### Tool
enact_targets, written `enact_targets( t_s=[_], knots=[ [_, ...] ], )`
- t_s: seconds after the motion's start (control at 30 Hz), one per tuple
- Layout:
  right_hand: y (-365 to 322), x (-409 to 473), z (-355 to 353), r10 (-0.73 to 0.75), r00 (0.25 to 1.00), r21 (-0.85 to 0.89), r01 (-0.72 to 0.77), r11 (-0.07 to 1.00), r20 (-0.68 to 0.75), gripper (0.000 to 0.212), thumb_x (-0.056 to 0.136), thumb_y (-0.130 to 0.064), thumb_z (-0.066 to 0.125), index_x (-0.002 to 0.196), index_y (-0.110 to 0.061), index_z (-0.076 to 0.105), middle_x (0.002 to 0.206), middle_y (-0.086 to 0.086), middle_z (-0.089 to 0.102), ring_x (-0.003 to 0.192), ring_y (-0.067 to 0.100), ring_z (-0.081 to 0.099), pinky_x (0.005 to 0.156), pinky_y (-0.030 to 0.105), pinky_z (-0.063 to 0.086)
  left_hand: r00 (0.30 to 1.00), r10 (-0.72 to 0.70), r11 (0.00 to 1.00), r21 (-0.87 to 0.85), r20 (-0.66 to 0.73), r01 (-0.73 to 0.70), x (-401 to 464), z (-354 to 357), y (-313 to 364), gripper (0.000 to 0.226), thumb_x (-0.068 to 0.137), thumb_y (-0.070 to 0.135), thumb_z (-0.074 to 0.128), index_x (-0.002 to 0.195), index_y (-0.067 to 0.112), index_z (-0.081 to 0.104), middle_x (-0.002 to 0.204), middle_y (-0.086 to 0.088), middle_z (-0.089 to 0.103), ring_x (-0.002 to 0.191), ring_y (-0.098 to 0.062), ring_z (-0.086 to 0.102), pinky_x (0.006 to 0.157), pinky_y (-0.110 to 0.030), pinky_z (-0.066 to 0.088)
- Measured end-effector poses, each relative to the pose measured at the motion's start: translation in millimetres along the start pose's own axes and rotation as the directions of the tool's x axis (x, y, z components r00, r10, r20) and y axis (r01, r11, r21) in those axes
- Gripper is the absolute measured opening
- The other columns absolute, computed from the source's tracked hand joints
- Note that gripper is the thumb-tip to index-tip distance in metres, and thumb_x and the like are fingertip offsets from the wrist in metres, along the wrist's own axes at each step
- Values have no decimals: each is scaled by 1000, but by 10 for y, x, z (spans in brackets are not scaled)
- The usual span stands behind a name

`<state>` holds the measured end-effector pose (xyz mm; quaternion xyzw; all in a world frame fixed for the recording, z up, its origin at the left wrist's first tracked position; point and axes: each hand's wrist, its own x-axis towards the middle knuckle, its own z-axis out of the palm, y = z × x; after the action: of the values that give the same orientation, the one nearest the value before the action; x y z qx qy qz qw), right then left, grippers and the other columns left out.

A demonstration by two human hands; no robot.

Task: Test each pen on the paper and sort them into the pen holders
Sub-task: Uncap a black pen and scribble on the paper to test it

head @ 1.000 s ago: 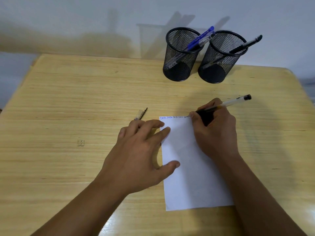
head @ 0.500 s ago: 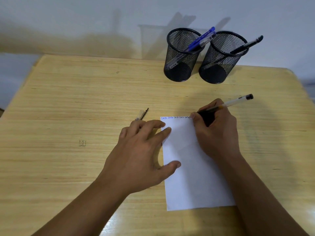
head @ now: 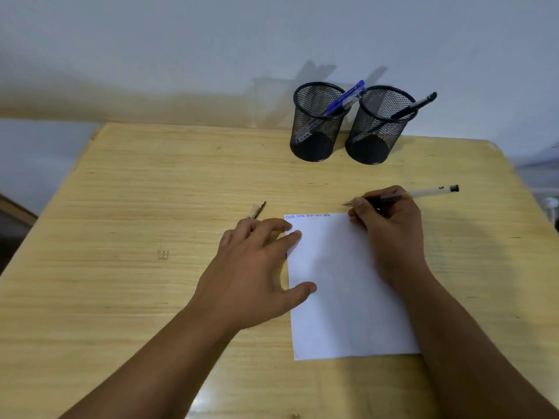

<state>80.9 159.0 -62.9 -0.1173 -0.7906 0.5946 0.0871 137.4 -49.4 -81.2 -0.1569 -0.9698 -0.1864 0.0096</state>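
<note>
A white sheet of paper (head: 341,285) lies on the wooden table (head: 151,207), with several small written words along its top edge. My right hand (head: 390,234) grips a clear pen with a black end (head: 423,193); its tip is lifted just past the paper's top right corner. My left hand (head: 254,273) rests flat, fingers spread, on the paper's left edge. A pen cap (head: 256,210) lies beside my left fingertips. Two black mesh holders stand at the back: the left holder (head: 316,122) has blue pens (head: 344,98), the right holder (head: 379,125) a black pen (head: 414,105).
A pale wall rises right behind the holders. The table's back edge runs just behind them and its right edge slants down at the far right. A small scribbled mark (head: 163,254) sits on the wood left of my hands.
My right hand has raised the pen tip off the paper's top edge and shifted it slightly right. The left hand stays put on the paper.
</note>
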Motion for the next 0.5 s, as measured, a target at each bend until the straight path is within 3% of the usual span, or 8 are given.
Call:
enact_targets(
  t_s=[0.07, 0.23, 0.3, 0.4, 0.43, 0.5],
  knots=[
    [-30, 10, -50, 34, 999, 88, -37, 995, 34, 14, 87, -10, 69, 79, -19, 63, 68, -1, 71, 65, 12, 69, 74, 34, 56, 1000, -2, 1000, 21, 4, 1, 1, -1, 2, 71, 72, 79, 50, 133, 42, 47, 143, 23, 35, 130, -9, 23, 98, -27, 20],
    [-163, -82, -172, -8, 999, 75, 6, 997, 34, 8, 84, -12, 74, 89, -10, 69, 72, 3, 72, 67, 16, 69, 75, 34, 60, 1000, 14, 1000, 13, 3, -14, -15, 26, -35, 67, 76, 79, 49, 130, 41, 53, 145, 22, 37, 133, -8, 24, 106, -32, 24],
    [-209, -154, -210, 8, 999, 94, -12, 995, 42, 7, 83, -11, 74, 87, -12, 69, 72, 3, 73, 71, 21, 71, 74, 32, 60, 997, -18, 986, -169, -74, 5, -16, 15, -31, 50, 79, 72, 56, 114, 38, 64, 138, 23, 45, 128, -5, 35, 104, -33, 34],
    [-240, -261, -281, 22, 999, 135, -28, 990, 45, 7, 83, -7, 74, 85, -12, 69, 70, 4, 74, 75, 28, 72, 74, 34, 60, 949, -234, 833, -547, -213, 82, 14, 7, -7, 20, 85, 41, 70, 104, 35, 73, 118, 22, 55, 105, -5, 59, 80, -27, 50],
    [-245, -295, -309, 24, 998, 141, -31, 990, 50, 7, 83, -6, 74, 86, -10, 69, 72, 6, 75, 76, 30, 72, 75, 36, 60, 919, -304, 803, -587, -251, 106, 39, -10, -11, 21, 86, 36, 71, 107, 36, 72, 113, 21, 56, 98, -7, 62, 76, -28, 53],
    [-247, -357, -367, 30, 998, 136, -37, 990, 55, 6, 83, -6, 73, 86, -9, 69, 75, 11, 74, 79, 33, 71, 78, 42, 59, 867, -408, 799, -571, -287, 187, 112, -58, -66, 27, 88, 38, 66, 115, 34, 69, 108, 17, 57, 96, -10, 63, 80, -33, 55]
  ],
)
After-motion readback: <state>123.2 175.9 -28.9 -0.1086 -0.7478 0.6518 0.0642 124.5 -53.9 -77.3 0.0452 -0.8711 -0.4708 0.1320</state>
